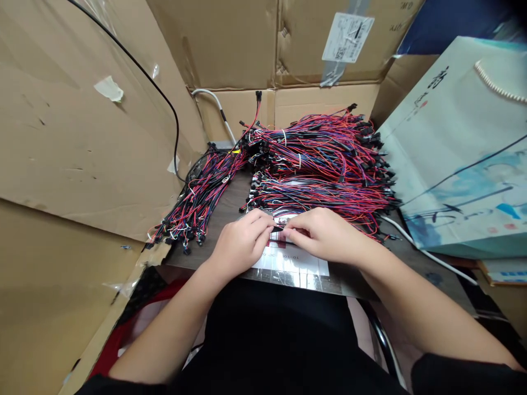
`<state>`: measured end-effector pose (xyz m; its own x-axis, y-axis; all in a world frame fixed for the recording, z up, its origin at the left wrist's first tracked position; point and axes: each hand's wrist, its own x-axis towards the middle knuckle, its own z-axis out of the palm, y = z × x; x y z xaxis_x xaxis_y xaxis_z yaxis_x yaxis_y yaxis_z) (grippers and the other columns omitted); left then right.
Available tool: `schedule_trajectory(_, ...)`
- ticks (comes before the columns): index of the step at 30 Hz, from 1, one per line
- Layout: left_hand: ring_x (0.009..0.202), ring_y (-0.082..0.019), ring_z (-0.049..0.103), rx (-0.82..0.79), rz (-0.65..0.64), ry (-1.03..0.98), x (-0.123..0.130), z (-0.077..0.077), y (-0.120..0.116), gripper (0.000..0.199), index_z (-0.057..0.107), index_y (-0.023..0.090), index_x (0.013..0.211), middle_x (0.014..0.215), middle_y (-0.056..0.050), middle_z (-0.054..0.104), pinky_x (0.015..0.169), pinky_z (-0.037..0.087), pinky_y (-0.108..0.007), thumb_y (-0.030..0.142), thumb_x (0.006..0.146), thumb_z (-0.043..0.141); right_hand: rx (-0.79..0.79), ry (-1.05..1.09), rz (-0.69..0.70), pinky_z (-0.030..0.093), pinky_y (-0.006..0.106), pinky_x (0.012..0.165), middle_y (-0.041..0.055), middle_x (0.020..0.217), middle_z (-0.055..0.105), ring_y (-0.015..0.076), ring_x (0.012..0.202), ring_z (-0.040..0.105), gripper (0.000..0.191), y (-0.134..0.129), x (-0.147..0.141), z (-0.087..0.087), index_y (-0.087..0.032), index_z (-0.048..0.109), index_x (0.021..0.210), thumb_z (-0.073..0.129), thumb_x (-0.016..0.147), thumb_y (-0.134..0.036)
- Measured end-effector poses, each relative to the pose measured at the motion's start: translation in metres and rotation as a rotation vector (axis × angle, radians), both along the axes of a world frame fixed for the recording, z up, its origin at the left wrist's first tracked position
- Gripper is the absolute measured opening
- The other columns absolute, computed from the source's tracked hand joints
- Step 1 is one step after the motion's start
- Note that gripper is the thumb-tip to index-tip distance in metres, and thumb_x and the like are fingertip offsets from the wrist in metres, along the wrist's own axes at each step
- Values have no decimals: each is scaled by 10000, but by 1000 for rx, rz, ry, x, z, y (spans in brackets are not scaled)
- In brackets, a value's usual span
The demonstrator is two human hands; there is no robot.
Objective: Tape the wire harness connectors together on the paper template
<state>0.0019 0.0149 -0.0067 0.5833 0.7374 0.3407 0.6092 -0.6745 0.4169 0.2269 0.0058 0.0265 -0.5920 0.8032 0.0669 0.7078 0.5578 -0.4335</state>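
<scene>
Both hands over the sheet [296,265], its far part, tips nearly meeting. Left hand [242,241]: thumb and forefinger pinched on a thin wire [280,225], other fingers curled. Right hand [317,233]: same pinch on the wire from the other side, palm down. Wire is short between the tips, dark with some red; ends hidden by fingers, can't tell which part each hand has. So wire sits just above the sheet, between the hands. A black lead [284,242] runs across the sheet, below the fingertips.

Sheet lies on the desk [233,200] at the near edge, printed, shiny on top; the hands cover part of the print. Just beyond the sheet: lower bundle [325,195], red and dark wires laid sideways, connectors at both ends. Farther beyond the sheet, upper bundle [321,142], thicker, white ties [300,161] on it. Left of the sheet, left bundle [206,189], slanting toward the near edge, black connectors at its near end.

Right of the sheet, a white cable [430,255], then a paper bag [465,148] with a rope handle. Well beyond the sheet, a carton [226,44] with a label [348,37]. Left of the sheet, a cardboard panel [102,120] with a black cable [140,71] hanging across it.
</scene>
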Motion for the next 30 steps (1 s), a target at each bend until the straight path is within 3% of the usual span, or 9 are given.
schedule_trajectory(3,1004,-163,656,16,6,-40,3,-3,2,205,666,202,1069,1095,-47,680,944,531,-306,208,973,485,-18,-61,-124,251,270,583,17,673,649,101,567,474,409,-1,6,7,-176,667,726,437,982,-399)
schedule_trajectory(6,987,-166,661,36,6,-67,5,-5,3,195,670,194,1066,1063,-51,694,924,535,-306,219,969,502,24,-122,-173,267,267,585,36,746,686,125,612,539,397,2,4,11,-195,710,872,468,959,-497)
schedule_trajectory(10,990,-164,664,38,-9,-73,7,-7,3,185,665,191,1068,1059,-46,700,910,535,-300,220,963,516,-12,-202,-27,285,266,592,52,784,700,152,663,585,452,16,-9,10,-204,717,898,474,935,-582)
schedule_trajectory(18,1005,-164,658,52,-27,-84,5,-9,2,171,654,181,1064,1065,-48,703,941,521,-303,222,968,519,-137,-165,200,259,247,576,14,689,670,97,569,487,370,41,-13,5,-192,724,810,478,966,-421)
schedule_trajectory(22,985,-165,664,67,-15,-48,5,-9,3,176,656,183,1056,1053,-51,704,918,523,-297,228,972,508,-78,-199,214,264,257,596,38,727,689,112,601,526,362,35,-11,4,-188,726,862,432,983,-361)
schedule_trajectory(30,953,-165,675,161,4,55,5,-13,4,185,668,180,1013,1014,-54,711,833,514,-275,251,968,503,198,-419,197,239,290,582,85,704,688,172,600,594,371,25,-13,-4,-152,677,777,397,959,-315)
